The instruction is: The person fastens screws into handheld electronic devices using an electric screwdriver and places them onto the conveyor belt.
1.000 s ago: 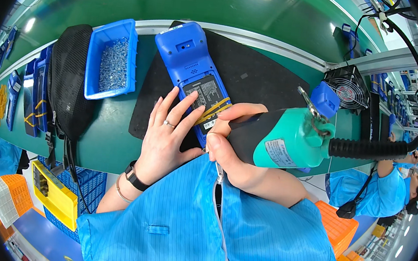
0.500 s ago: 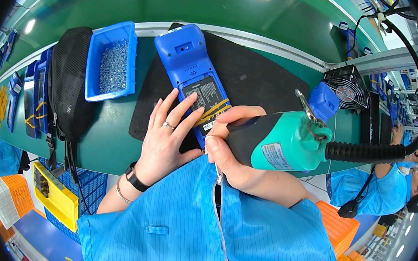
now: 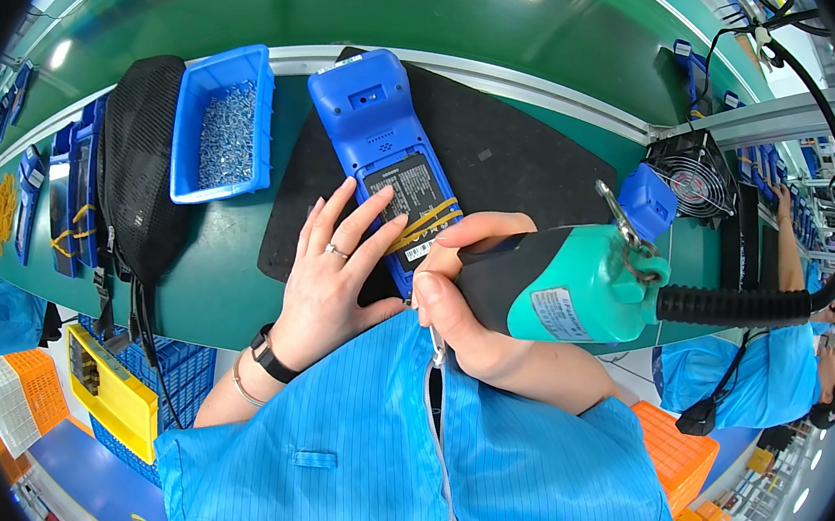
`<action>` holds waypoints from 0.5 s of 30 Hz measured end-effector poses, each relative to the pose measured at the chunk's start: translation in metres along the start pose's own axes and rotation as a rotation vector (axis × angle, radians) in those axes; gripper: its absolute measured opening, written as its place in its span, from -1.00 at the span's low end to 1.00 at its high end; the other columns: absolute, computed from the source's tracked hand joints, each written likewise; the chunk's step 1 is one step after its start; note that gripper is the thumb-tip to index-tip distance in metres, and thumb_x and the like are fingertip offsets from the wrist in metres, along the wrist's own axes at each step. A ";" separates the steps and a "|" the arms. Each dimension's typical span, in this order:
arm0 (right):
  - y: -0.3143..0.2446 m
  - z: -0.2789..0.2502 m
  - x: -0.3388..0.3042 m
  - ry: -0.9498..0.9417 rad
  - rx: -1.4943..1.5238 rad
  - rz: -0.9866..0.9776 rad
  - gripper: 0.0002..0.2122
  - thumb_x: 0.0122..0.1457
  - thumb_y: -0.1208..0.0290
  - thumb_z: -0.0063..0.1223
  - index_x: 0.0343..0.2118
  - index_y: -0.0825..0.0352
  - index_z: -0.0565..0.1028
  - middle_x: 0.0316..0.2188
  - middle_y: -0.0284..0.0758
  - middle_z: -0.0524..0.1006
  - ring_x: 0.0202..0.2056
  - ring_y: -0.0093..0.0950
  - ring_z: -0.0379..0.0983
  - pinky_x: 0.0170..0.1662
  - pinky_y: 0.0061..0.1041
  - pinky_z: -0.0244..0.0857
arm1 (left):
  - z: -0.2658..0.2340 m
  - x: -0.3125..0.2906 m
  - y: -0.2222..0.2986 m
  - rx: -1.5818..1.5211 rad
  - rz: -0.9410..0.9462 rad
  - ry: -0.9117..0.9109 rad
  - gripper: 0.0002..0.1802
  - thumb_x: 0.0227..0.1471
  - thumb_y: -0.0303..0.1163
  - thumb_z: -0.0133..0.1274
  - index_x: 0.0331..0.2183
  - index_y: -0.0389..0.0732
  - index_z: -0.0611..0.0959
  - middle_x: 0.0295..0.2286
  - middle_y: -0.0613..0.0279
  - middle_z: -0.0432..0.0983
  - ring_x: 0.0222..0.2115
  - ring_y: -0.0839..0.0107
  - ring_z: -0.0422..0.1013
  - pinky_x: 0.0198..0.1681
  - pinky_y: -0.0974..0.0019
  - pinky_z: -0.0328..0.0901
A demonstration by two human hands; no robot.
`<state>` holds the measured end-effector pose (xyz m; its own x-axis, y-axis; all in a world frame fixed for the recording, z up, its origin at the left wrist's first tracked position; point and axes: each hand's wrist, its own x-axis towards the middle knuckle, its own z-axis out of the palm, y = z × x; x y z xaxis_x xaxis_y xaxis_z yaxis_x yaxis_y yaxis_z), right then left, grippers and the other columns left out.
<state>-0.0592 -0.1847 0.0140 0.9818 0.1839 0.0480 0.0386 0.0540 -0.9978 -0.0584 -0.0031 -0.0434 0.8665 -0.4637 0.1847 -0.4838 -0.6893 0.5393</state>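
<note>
A blue handheld device (image 3: 371, 115) lies face down on a black mat, with a black battery (image 3: 406, 191) exposed in its back and yellow rubber bands (image 3: 427, 223) around its lower part. My left hand (image 3: 333, 252) is spread open, fingertips resting on the device's left side and battery. My right hand (image 3: 469, 301) is wrapped around the black front of a green electric screwdriver (image 3: 576, 286), held nearly level over the device's lower end. Its tip is hidden behind my fingers, so contact with a screw cannot be seen.
A blue bin of screws (image 3: 182, 152) and a black mesh bag (image 3: 135, 163) stand left of the black mat (image 3: 538, 157). More banded blue devices (image 3: 80, 218) lie farther left. At right are a small fan (image 3: 697, 177), a blue part (image 3: 647, 200) and the screwdriver's thick cable (image 3: 735, 305). Co-workers sit at both sides.
The screwdriver and my right hand have shifted very slightly to the right. My left hand and the device stay nearly still. The co-worker at right has raised an arm.
</note>
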 end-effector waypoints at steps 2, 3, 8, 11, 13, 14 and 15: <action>0.003 -0.005 0.003 -0.151 -0.128 -0.236 -0.67 0.16 0.70 -0.10 -0.05 0.37 0.13 -0.57 -0.30 0.42 -0.53 -0.56 0.41 -0.44 -0.56 0.35 | 0.000 0.000 0.000 -0.001 -0.004 -0.002 -0.06 -0.53 -0.28 0.43 0.05 -0.09 0.49 0.17 0.20 0.20 0.23 -0.01 0.02 0.22 -0.19 -0.01; 0.006 -0.005 0.003 -0.150 -0.128 -0.238 -0.67 0.16 0.70 -0.10 -0.05 0.37 0.13 -0.57 -0.30 0.42 -0.53 -0.56 0.41 -0.44 -0.56 0.35 | 0.000 0.000 0.000 -0.003 -0.004 -0.003 -0.06 -0.53 -0.28 0.43 0.05 -0.09 0.49 0.17 0.20 0.20 0.23 -0.01 0.02 0.22 -0.19 -0.01; 0.006 -0.007 0.003 -0.157 -0.069 -0.253 -0.67 0.16 0.71 -0.11 -0.04 0.37 0.13 -0.57 -0.30 0.42 -0.53 -0.56 0.41 -0.41 -0.55 0.36 | -0.001 0.001 0.001 -0.009 -0.009 -0.001 -0.04 -0.55 -0.28 0.44 0.05 -0.08 0.49 0.17 0.20 0.20 0.23 -0.01 0.02 0.23 -0.19 -0.01; 0.003 -0.009 0.001 -0.125 -0.128 -0.232 -0.66 0.15 0.72 -0.10 -0.04 0.36 0.14 -0.58 -0.30 0.42 -0.53 -0.56 0.40 -0.40 -0.53 0.36 | -0.001 0.001 0.001 -0.007 -0.007 -0.004 -0.03 -0.57 -0.27 0.44 0.04 -0.09 0.49 0.17 0.20 0.20 0.23 -0.01 0.02 0.23 -0.19 -0.01; -0.001 -0.011 0.000 -0.110 -0.105 -0.224 -0.65 0.14 0.71 -0.09 -0.04 0.35 0.14 -0.59 -0.31 0.41 -0.54 -0.56 0.39 -0.41 -0.52 0.35 | -0.001 0.001 0.001 -0.003 -0.011 -0.013 -0.04 -0.56 -0.24 0.44 0.04 -0.10 0.50 0.17 0.19 0.20 0.23 -0.02 0.02 0.23 -0.19 -0.01; -0.002 -0.012 -0.001 -0.095 -0.081 -0.214 -0.64 0.14 0.70 -0.09 -0.04 0.33 0.14 -0.59 -0.32 0.40 -0.55 -0.56 0.38 -0.41 -0.51 0.35 | -0.001 0.001 0.002 0.000 -0.012 -0.014 -0.04 -0.56 -0.24 0.44 0.04 -0.10 0.50 0.17 0.19 0.20 0.23 -0.02 0.02 0.23 -0.19 -0.01; -0.001 -0.014 -0.003 -0.095 -0.078 -0.215 -0.64 0.14 0.70 -0.09 -0.04 0.33 0.14 -0.59 -0.32 0.40 -0.55 -0.56 0.38 -0.41 -0.51 0.35 | -0.001 0.001 0.003 -0.004 -0.008 -0.009 -0.05 -0.54 -0.23 0.44 0.04 -0.11 0.50 0.17 0.19 0.20 0.23 -0.02 0.02 0.22 -0.18 -0.01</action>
<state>-0.0593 -0.1989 0.0145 0.9276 0.2680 0.2602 0.2627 0.0271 -0.9645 -0.0583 -0.0049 -0.0407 0.8692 -0.4631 0.1730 -0.4763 -0.6909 0.5438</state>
